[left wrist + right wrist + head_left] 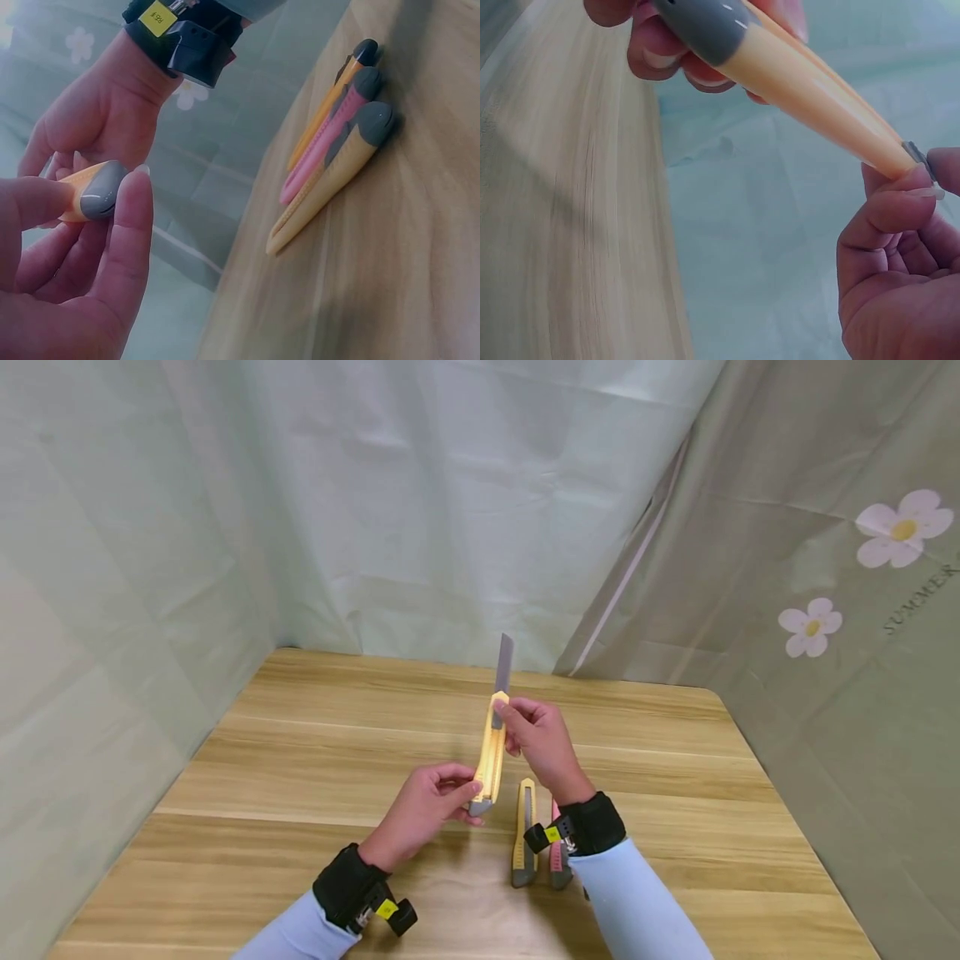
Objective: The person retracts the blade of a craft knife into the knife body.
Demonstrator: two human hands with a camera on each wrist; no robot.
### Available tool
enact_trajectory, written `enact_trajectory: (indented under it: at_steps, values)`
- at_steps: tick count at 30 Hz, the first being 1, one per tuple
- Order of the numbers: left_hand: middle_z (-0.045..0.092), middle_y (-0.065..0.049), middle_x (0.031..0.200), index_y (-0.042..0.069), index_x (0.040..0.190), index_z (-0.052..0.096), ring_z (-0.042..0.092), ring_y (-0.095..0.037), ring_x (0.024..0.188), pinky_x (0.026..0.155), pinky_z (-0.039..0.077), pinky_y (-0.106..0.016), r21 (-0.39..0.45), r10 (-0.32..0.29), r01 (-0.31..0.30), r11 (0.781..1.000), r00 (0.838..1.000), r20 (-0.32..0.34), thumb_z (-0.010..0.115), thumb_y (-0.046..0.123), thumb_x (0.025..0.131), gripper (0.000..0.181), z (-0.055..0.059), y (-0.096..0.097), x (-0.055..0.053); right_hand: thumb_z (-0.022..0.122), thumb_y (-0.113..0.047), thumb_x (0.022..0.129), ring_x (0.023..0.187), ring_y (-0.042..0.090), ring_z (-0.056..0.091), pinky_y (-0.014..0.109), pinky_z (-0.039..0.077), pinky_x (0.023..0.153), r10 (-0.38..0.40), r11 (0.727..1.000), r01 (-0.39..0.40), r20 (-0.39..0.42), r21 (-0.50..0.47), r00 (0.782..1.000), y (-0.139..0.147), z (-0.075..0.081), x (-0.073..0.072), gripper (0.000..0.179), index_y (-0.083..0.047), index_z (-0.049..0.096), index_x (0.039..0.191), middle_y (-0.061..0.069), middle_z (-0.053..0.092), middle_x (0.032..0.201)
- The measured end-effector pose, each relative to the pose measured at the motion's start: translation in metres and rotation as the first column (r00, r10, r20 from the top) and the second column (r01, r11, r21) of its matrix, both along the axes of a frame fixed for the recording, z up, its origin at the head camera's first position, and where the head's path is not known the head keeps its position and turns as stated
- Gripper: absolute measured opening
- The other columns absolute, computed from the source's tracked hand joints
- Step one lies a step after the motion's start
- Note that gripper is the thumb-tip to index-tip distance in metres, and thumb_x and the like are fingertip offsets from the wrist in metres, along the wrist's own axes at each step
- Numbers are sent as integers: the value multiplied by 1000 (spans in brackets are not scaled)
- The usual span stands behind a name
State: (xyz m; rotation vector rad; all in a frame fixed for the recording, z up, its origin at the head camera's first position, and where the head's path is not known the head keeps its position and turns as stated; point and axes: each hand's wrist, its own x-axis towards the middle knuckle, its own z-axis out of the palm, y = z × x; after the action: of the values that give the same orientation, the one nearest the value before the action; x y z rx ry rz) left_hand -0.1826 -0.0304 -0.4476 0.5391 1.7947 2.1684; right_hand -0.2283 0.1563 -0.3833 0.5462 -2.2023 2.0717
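A yellow utility knife [490,756] is held up above the table, its grey blade [504,662] extended and pointing away from me. My left hand [426,802] pinches the knife's grey butt end [103,191] between thumb and fingers. Near the blade end, my right hand [542,739] pinches the body, its thumb at the grey slider. On the table below lie a second yellow utility knife [519,843], a pink utility knife [326,139] and an orange one [322,112]. In the head view the right wrist hides most of the pink and orange knives.
The wood-grain table [300,752] is bordered by pale hanging cloth [450,510] at the back and left. Cloth printed with flowers [903,529] hangs on the right. Black straps with small cameras [592,824] are around both wrists.
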Motion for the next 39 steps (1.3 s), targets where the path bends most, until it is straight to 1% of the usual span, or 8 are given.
enact_trajectory:
  at_steps: [4, 7, 12, 21, 25, 28, 31, 39]
  values:
    - [63, -17, 99, -1, 110, 62, 63, -33, 84, 67, 57, -43, -18, 5, -5, 1000, 1000, -7, 62, 10, 92, 21, 1, 1, -1, 60, -28, 95, 53, 19, 44, 27, 41, 44, -30, 999, 30, 27, -11, 999, 2, -12, -9, 25, -5, 66, 88, 14, 46, 65]
    - [63, -17, 99, -1, 110, 62, 63, -32, 84, 67, 57, -43, -22, 3, -4, 1000, 1000, -13, 62, 10, 92, 21, 2, 3, -2, 62, -32, 93, 52, 18, 43, 25, 39, 43, -50, 999, 50, 15, -9, 999, 3, -14, -11, 27, -6, 66, 87, 10, 46, 63]
    - [63, -17, 99, 0, 108, 63, 63, -34, 82, 66, 57, -43, -22, 5, -5, 1000, 1000, -20, 62, 9, 92, 19, 4, 5, -3, 63, -30, 93, 53, 20, 42, 22, 39, 44, -47, 999, 47, -4, -15, 999, 4, -11, -10, 26, -5, 66, 87, 11, 45, 63]
    - [63, -16, 97, 0, 106, 64, 63, -33, 80, 66, 56, -46, -15, 5, -6, 1000, 999, -46, 63, 9, 91, 17, 3, 10, -7, 61, -20, 95, 51, 20, 40, 23, 35, 43, -46, 997, 44, -26, -58, 999, 7, -7, -12, 22, 1, 65, 89, 17, 42, 61]
    - [63, -16, 98, -2, 106, 63, 63, -32, 81, 66, 57, -45, -12, 0, -1, 1000, 999, -46, 62, 5, 92, 16, 4, 12, -8, 61, -20, 95, 51, 18, 41, 22, 35, 43, -44, 997, 42, -25, -66, 999, 10, -8, -14, 21, 0, 66, 88, 13, 43, 60]
    - [63, -17, 98, -4, 107, 62, 63, -34, 82, 66, 56, -46, -7, -9, 9, 1000, 999, -35, 60, 2, 92, 16, 4, 14, -8, 62, -22, 94, 52, 17, 40, 21, 35, 44, -46, 996, 44, -21, -73, 999, 11, -10, -14, 21, -2, 67, 89, 9, 44, 60]
    - [63, -18, 98, -6, 108, 61, 62, -36, 81, 66, 56, -49, -3, -13, 13, 1000, 999, -33, 59, 0, 92, 16, 5, 16, -9, 62, -24, 94, 52, 17, 40, 21, 35, 44, -53, 996, 51, -30, -78, 998, 11, -10, -14, 22, -2, 67, 92, 8, 44, 62]
    - [63, -18, 96, -4, 106, 62, 63, -32, 79, 66, 56, -46, 10, -5, 5, 1000, 1000, -30, 62, 6, 91, 18, 7, 19, -9, 61, -20, 95, 52, 17, 38, 21, 34, 44, -45, 992, 42, -25, -118, 999, 12, -8, -14, 22, 1, 67, 97, 9, 46, 65]
